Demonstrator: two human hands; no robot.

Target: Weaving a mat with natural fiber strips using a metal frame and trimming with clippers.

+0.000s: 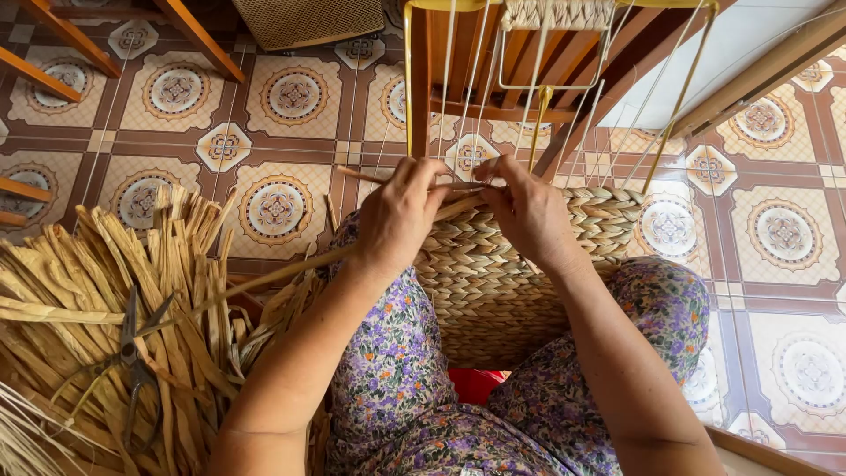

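Observation:
A woven straw basket rests between my knees, its wall built of braided tan rows. My left hand pinches a long dried straw strand at the basket's top edge; the strand trails down to the left. My right hand grips the same weaving edge from the other side, fingers closed on the strand. Both hands meet at the rim. Thin white strings and a yellow metal frame rise from the basket toward the top of the view.
A pile of dried straw strips lies at my left, with dark scissors on it. Wooden furniture legs stand on the patterned tile floor. My legs in floral fabric flank a red object.

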